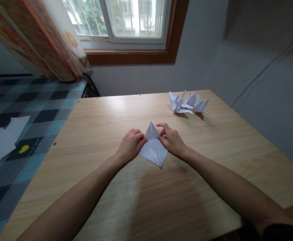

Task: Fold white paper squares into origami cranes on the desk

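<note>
Head view: I log left hand (pixel 131 144) and right hand (pixel 171 140), fingers pinched on the folded paper (pixel 153 150), on the bench (pixel 111 110) between them. Kite stage only; finished paper birds (pixel 188 103) lie beyond right fingers.

White folded paper (pixel 153 149) and white paper cranes (pixel 188 103) on a light woodgrain table (pixel 106 113), beside grey-blue checked bedding (pixel 33 110)

No legible text or labels.
</note>
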Tool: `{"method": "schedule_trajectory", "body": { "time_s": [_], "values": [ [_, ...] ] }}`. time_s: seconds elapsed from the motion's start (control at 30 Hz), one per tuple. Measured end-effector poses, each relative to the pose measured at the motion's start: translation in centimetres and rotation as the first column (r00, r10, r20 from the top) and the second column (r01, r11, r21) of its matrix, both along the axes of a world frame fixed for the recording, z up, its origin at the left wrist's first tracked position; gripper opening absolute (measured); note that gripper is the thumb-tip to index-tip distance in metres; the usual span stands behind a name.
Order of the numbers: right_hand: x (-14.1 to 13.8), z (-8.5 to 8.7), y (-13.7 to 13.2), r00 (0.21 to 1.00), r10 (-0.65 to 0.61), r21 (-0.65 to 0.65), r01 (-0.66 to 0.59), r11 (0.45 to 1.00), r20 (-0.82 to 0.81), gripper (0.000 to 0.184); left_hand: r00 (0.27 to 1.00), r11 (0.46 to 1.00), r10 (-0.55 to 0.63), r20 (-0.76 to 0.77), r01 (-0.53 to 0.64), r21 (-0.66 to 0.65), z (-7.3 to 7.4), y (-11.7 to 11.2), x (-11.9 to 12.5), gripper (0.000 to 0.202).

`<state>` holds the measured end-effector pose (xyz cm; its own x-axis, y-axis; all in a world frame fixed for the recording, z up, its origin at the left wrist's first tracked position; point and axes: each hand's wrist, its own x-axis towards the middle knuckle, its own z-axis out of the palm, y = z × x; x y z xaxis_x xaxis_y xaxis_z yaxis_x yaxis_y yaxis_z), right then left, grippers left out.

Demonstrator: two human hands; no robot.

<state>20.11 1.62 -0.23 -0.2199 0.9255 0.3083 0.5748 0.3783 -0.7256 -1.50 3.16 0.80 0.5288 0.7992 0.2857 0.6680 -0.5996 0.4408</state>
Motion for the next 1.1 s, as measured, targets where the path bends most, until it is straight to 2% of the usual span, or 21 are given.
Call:
{"method": "schedule_trajectory", "body": {
  "time_s": [0.17, 0.27, 0.37, 0.5, 0.53, 0.63, 0.77, 0.87, 0.93, 1.0, 1.07, 1.1],
  "values": [
    [0.1, -0.2, 0.3, 0.994, -0.024, 0.113, 0.012, 0.994, 0.103, 0.029, 1.000, 0.999, -0.006, -0.030, 0.007, 0.040, 0.2, -0.2, 0.0, 0.036],
    [0.9, -0.6, 0.4, 0.986, 0.103, 0.159, -0.124, 0.980, 0.129, 0.025, 0.999, 1.000, -0.021, 0.037, 0.021, 0.008, 0.4, -0.2, -0.2, 0.044],
    [1.6, -0.6, 0.2, 0.957, 0.251, 0.198, -0.277, 0.940, 0.148, 0.025, 0.995, 0.999, -0.037, 0.088, 0.039, -0.019, 0.6, -0.2, -0.4, 0.051],
    [1.6, -0.1, -0.7, 0.922, 0.248, 0.194, -0.312, 0.930, 0.297, 0.021, 0.992, 0.989, -0.089, -0.085, 0.099, 0.113, 0.8, -0.8, -0.6, 0.038],
    [1.4, 0.0, -1.0, 0.902, 0.240, 0.188, -0.322, 0.928, 0.359, 0.028, 0.985, 0.981, -0.096, -0.144, 0.118, 0.153, 0.8, -1.0, -0.6, 0.037],
    [0.9, 0.0, -1.6, 0.820, 0.237, 0.143, -0.357, 0.923, 0.521, 0.073, 0.959, 0.964, -0.091, -0.270, 0.153, 0.217, 1.1, -1.5, -0.5, 0.044],
    [0.4, -0.4, -2.2, 0.773, 0.255, 0.055, -0.350, 0.935, 0.581, 0.108, 0.938, 0.962, -0.089, -0.336, 0.168, 0.214, 1.3, -1.7, -0.3, 0.060],
    [0.3, -0.6, -2.4, 0.783, 0.272, 0.038, -0.352, 0.935, 0.559, 0.118, 0.930, 0.965, -0.085, -0.358, 0.166, 0.202, 1.4, -1.7, -0.3, 0.069],
    [0.3, -0.6, -2.3, 0.827, 0.261, 0.048, -0.327, 0.944, 0.499, 0.112, 0.929, 0.968, -0.076, -0.362, 0.156, 0.198, 1.4, -1.7, -0.3, 0.072],
    [0.3, -0.6, -2.1, 0.912, 0.203, 0.059, -0.239, 0.969, 0.356, 0.093, 0.929, 0.971, -0.060, -0.366, 0.139, 0.194, 1.4, -1.8, -0.2, 0.074],
    [0.3, -0.7, -1.7, 0.989, 0.089, 0.033, -0.093, 0.995, 0.122, 0.068, 0.927, 0.974, -0.044, -0.372, 0.122, 0.189, 1.3, -1.8, -0.2, 0.075],
    [0.2, -0.7, -1.5, 1.000, 0.025, -0.009, -0.026, 1.000, -0.006, 0.060, 0.927, 0.976, -0.037, -0.374, 0.114, 0.185, 1.3, -1.8, -0.2, 0.076]
  ]
}}
